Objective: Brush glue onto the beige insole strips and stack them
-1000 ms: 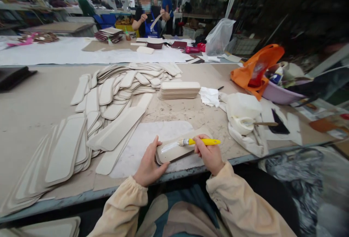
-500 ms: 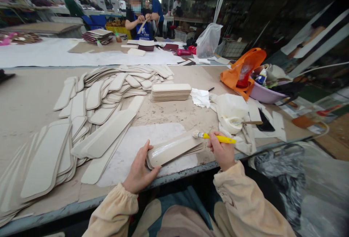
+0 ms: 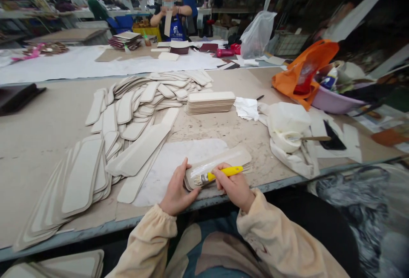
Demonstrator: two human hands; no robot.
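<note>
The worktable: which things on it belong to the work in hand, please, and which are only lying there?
In the work:
- yellow brush, in the right hand
- pale strips under it, steadied by the left hand
- probably the loose pale pieces and neat stack

Apparently just lying about:
- orange bag
- lilac basin
- crumpled white tissue

The yellow-handled brush [image 3: 211, 176] lies slanted, pale bristles down at the left end of the top strip. The beige, round-ended strips [image 3: 237, 155] are stacked flat at the bench's [image 3: 255, 141] near edge, a glossy wet streak along the top one.
</note>
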